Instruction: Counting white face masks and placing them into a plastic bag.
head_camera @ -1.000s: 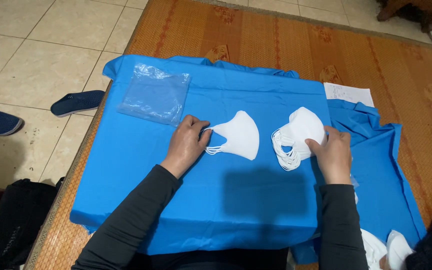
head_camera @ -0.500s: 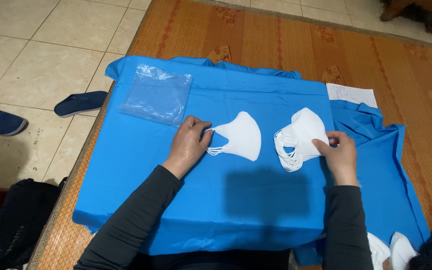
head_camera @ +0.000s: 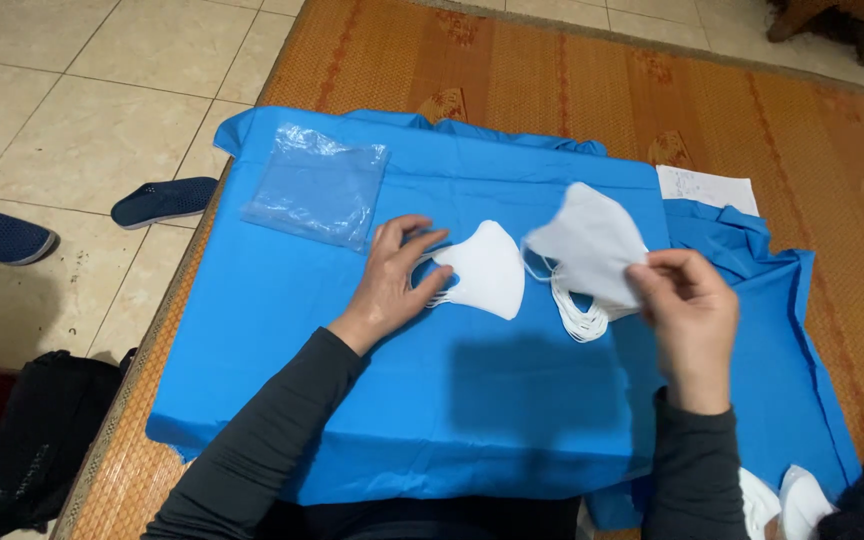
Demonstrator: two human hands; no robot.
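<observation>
right hand (head_camera: 690, 312) pinching soft white mask (head_camera: 592, 243), blue cloth (head_camera: 372, 390)

Beige tiled floor (head_camera: 72, 120) along the left, orange woven mat (head_camera: 592, 90) with darker patterned stripes, blue cloth (head_camera: 352, 400) spread over it, two dark slippers (head_camera: 164, 200) on the tiles, black bag (head_camera: 22, 450) at lower left corner
</observation>
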